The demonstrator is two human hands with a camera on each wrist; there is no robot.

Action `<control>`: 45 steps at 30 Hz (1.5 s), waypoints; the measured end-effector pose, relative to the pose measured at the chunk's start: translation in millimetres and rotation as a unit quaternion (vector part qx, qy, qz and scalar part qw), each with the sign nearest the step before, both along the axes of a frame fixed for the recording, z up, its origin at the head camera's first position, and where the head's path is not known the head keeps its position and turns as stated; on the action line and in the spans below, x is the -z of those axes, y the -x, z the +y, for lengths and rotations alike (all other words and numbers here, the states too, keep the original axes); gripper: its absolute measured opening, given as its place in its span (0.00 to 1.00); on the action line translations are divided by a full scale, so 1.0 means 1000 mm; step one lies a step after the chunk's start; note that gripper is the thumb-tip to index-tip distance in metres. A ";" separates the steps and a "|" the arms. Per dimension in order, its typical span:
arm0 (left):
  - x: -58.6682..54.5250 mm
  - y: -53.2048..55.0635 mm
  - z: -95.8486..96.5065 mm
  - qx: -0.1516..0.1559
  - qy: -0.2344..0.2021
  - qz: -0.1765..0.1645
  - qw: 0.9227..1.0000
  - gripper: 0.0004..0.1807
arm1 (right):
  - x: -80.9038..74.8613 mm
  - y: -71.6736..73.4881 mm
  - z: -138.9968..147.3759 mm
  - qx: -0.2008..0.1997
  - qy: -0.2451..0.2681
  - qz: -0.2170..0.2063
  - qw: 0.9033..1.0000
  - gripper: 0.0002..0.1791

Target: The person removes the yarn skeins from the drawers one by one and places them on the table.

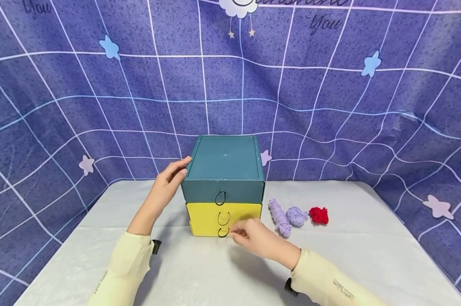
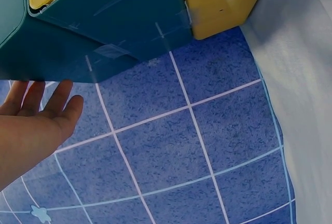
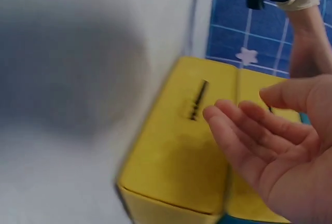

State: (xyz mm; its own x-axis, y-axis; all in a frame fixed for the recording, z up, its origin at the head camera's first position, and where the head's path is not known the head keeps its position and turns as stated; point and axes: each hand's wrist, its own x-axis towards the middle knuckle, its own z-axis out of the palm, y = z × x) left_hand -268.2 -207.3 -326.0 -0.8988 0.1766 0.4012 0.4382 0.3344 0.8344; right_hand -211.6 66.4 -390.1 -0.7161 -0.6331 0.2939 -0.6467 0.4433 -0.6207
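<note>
A small drawer cabinet stands on the table, with a teal top [image 1: 224,157] and yellow drawer fronts [image 1: 203,219] below a teal one. Thin black loop handles hang on the fronts, the lowest one [image 3: 199,99] dark against the yellow. My left hand [image 1: 167,182] rests its fingertips at the cabinet's upper left edge, fingers extended, as the left wrist view also shows. In front of the lowest drawer is my right hand [image 1: 259,238], close beside the handle. Its fingers are loosely bent, thumb apart from them, with nothing between them.
Right of the cabinet lie a long purple skein of yarn [image 1: 279,217], a lilac yarn ball [image 1: 296,216] and a bundle of red yarn [image 1: 319,216]. Pale cloth [image 1: 200,272] covers the table. A blue gridded curtain [image 1: 223,85] hangs behind.
</note>
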 end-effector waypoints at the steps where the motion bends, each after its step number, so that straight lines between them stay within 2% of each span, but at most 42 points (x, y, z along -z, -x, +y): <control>1: 0.000 0.000 0.000 0.001 0.001 -0.001 1.000 0.24 | 0.003 0.002 -0.001 0.006 0.000 -0.012 1.000 0.07; 3: 0.000 0.000 0.000 0.001 0.002 -0.003 1.000 0.24 | 0.009 0.005 -0.004 0.016 0.001 -0.033 0.999 0.07; 6: 0.001 0.000 0.000 0.002 0.001 -0.004 1.000 0.25 | 0.016 0.008 -0.007 0.027 0.007 -0.089 0.996 0.09; 9: 0.002 0.000 0.000 0.002 0.000 -0.003 1.000 0.25 | 0.020 0.011 -0.012 0.041 0.025 -0.165 0.985 0.10; 13: 0.002 0.000 0.000 0.001 0.001 0.003 1.000 0.25 | 0.023 0.013 -0.019 0.070 0.058 -0.260 0.961 0.12; 19: 0.001 -0.001 -0.001 0.003 -0.003 -0.002 1.000 0.24 | 0.031 0.013 -0.027 0.104 0.108 -0.381 0.912 0.17; 23: 0.000 -0.002 0.000 0.007 -0.005 -0.001 1.000 0.23 | 0.036 0.016 -0.030 0.116 0.139 -0.428 0.885 0.19; 29: -0.002 -0.002 0.000 0.008 -0.007 -0.002 1.000 0.23 | 0.041 0.021 -0.034 0.118 0.165 -0.470 0.859 0.18; 32: -0.002 -0.001 0.000 0.006 -0.006 -0.001 1.000 0.23 | 0.040 0.022 -0.035 0.118 0.170 -0.479 0.853 0.17; 38: -0.003 0.000 0.001 0.001 -0.007 0.009 1.000 0.23 | 0.037 0.020 -0.034 0.111 0.164 -0.478 0.856 0.16; 45: -0.003 -0.001 0.000 0.002 -0.001 -0.002 1.000 0.23 | 0.039 0.011 -0.032 0.106 0.149 -0.482 0.857 0.15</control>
State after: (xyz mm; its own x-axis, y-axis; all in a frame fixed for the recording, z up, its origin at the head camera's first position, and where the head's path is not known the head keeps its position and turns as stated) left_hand -267.1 -206.9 -323.4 -0.8996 0.1785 0.3986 0.4364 0.3312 0.8366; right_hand -222.2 34.0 -428.8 -0.8062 -0.4590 -0.3733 0.3060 0.2164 -0.9271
